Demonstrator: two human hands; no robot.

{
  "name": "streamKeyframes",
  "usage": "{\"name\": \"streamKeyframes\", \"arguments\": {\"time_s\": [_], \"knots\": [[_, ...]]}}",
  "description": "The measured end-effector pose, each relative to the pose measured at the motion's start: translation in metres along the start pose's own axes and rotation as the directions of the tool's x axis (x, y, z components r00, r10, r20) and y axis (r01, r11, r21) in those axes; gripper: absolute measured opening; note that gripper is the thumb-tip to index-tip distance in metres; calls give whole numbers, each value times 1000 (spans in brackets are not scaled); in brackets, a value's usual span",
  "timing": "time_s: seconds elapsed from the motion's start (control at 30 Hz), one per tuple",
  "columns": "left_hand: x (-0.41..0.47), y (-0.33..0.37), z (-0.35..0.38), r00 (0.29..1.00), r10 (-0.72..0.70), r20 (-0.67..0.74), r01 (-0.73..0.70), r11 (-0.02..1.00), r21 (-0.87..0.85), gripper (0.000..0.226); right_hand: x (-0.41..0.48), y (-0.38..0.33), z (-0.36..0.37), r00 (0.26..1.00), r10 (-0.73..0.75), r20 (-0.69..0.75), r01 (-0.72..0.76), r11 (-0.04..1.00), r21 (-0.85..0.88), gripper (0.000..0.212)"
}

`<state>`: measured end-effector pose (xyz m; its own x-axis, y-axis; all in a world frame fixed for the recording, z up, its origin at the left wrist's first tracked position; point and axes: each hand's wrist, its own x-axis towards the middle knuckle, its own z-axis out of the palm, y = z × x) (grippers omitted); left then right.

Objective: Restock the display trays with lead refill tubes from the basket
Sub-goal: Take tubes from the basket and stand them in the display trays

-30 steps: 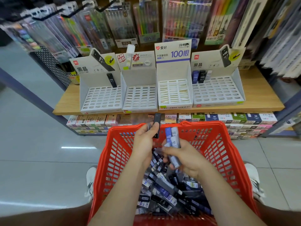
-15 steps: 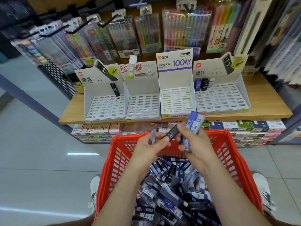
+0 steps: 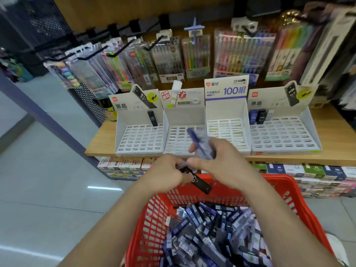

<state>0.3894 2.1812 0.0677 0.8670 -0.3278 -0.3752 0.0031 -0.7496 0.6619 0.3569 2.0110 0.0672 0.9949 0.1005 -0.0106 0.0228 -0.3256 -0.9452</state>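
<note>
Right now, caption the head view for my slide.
Over the red basket, the left hand holds a black 0.7 tube, the right hand grips blue tubes, before four mostly empty display trays.

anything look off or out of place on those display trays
Nothing damaged or spilled. The far-right white cardboard tray mixes a blue tube, a black tube and a clear tube in its back-left corner.

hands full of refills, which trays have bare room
Second white cardboard tray and third tray look bare. Leftmost tray is free in front of its lone black tube; rightmost tray, right of three back-left tubes. Red plastic basket is crowded.
</note>
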Motion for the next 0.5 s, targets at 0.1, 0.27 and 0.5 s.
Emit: {"name": "streamKeyframes", "arguments": {"time_s": [0.1, 0.27, 0.5], "knots": [[6, 3, -13, 997, 17, 77, -16, 1000, -8, 15, 15, -6, 5, 991, -49, 124, 78, 967, -244, 12], [10, 3, -26, 994, 40, 105, -27, 993, -118, 21, 25, -8, -1, 985, -116, 124, 148, 945, -290, 13], [10, 15, -29, 997, 79, -25, -81, 890, -449, 12, 17, 18, -27, 986, 122, -110, -88, 958, 271, 8]]}}
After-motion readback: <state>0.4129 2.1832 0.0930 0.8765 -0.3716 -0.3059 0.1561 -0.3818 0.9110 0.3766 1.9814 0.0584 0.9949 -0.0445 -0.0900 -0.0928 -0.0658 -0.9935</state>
